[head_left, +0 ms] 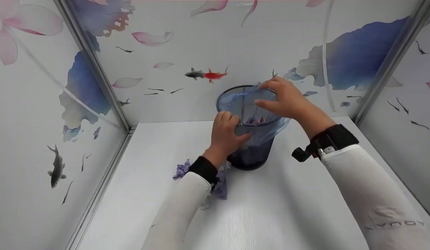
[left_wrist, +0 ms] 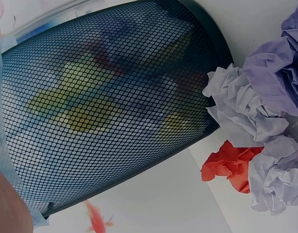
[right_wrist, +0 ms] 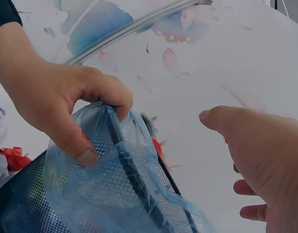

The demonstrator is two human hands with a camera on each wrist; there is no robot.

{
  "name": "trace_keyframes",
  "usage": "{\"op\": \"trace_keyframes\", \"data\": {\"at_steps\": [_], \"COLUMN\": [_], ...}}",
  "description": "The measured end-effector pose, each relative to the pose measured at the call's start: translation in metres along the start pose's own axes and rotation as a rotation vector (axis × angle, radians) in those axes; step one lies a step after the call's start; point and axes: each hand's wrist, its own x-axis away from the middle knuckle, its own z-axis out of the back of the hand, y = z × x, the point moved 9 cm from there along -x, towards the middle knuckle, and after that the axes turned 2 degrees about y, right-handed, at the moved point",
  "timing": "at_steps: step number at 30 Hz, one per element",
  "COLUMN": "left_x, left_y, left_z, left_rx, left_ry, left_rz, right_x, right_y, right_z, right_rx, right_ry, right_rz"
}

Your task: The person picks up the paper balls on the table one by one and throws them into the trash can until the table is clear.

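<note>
White sleeves (head_left: 381, 194) up close, with black wrist straps (head_left: 203, 169) past the cuffs. Next to my left strap, a few crumpled purple papers (head_left: 221, 185) sit on the desk (head_left: 242, 222), plus white ones (left_wrist: 280, 172) and a red one (left_wrist: 231, 165), all by the bin's base, probably off to that side so they don't crowd my hands. Bin (head_left: 251, 158) is black mesh, standing on the desk mouth up. Left hand (head_left: 224, 130) grips its near rim through the blue bag (head_left: 262, 137), fingers hooked inside and thumb outside, I'd say to steady the bin and keep the bag pinned over the edge. Bag's flared out over the rim, and there's stuff in there: purple and red bits show at the mouth, blurry yellow-green lumps (left_wrist: 85, 114) through the mesh. Right hand (head_left: 286, 99) is at the far side, thumb spread wide of the fingers, pinching nothing I can see; can't tell if the tips touch the bag. Fish-print wall (head_left: 166, 107) behind.
</note>
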Motion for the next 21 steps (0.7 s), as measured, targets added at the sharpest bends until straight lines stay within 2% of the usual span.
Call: {"op": "trace_keyframes", "data": {"at_steps": [5,8,15,21], "left_x": [0.0,0.0,-0.002,-0.001], "left_y": [0.0,0.001,0.001,0.0], "left_z": [0.0,-0.001,0.001,0.0], "left_rx": [-0.007,-0.015,-0.02,-0.014], "left_ry": [-0.008,-0.011,-0.023,-0.01], "left_rz": [0.007,0.002,0.008,-0.001], "right_x": [0.013,0.024,0.044,0.05], "right_y": [-0.004,0.003,0.027,0.039], "right_z": [-0.011,-0.024,-0.051,-0.062], "right_rx": [0.009,0.028,-0.002,-0.055], "right_ry": [0.017,0.035,0.066,0.101], "right_rz": [0.065,0.078,0.047,0.055]}}
